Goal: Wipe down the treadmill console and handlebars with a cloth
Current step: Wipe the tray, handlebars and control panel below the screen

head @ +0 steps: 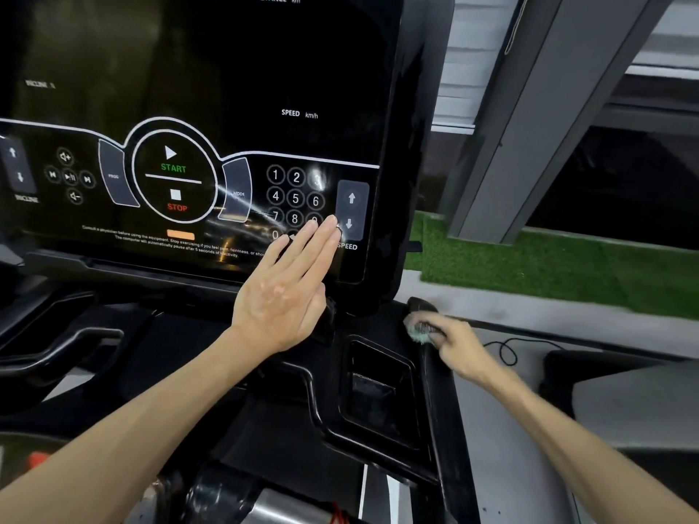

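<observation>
The black treadmill console [196,88] fills the upper left, with START and STOP buttons, a number keypad and SPEED arrows. My left hand [287,289] lies flat with straight fingers against the console's lower right, over the keypad's bottom row. My right hand [450,344] grips a small pale green cloth [418,330], bunched and blurred, and presses it on the top of the right side rail [438,402] just below the console's corner. Most of the cloth is hidden in the fingers.
A recessed black cup holder [378,395] sits between my arms. A black cable [507,349] loops over the grey floor to the right. Green artificial turf [548,270] and a grey pillar [529,119] lie beyond. A left handlebar [56,353] curves at the left.
</observation>
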Motion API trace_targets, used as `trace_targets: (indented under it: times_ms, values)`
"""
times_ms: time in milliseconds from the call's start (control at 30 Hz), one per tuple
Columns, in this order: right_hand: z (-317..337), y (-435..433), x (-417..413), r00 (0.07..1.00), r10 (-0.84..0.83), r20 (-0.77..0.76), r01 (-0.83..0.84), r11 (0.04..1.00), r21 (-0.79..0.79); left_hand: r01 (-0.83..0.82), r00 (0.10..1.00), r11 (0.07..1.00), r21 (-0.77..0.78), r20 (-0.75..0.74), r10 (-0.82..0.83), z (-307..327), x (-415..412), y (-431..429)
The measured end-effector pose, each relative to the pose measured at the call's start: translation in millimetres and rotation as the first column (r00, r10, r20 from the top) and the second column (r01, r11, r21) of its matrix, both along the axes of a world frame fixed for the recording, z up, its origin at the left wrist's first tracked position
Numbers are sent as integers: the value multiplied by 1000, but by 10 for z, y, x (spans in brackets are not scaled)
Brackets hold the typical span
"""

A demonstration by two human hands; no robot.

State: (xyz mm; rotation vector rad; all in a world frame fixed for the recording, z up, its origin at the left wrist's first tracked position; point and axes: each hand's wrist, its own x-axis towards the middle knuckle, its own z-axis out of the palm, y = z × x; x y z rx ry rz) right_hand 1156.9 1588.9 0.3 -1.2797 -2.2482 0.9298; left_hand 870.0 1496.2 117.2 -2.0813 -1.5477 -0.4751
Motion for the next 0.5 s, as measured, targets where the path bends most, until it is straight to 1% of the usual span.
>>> trace_targets:
  times_ms: [67,200,300,367,433,500]
  values:
    - [-26,-306,89,1000,18,-14,-17,999,32,6,1000,1000,-2,4,-6,1,-2,-2]
    - [-93,-875,240,998,62,-1,-61,987,148,11,1000,1000,-7,10,-11,7,-9,-15]
    - [-95,-1163,304,996,90,-23,-85,982,166,13,1000,1000,-2,11,-13,-4,-5,-2]
    - [-25,-1261,332,994,107,-31,-104,990,99,11,1000,1000,-17,4,-10,-4,-6,-18]
    - [126,-1242,333,994,101,-37,-103,994,-42,7,1000,999,-36,0,-7,21,-2,-35]
    - [296,-1179,307,997,4,-73,-17,982,-189,17,1000,998,-57,18,-16,55,0,-59]
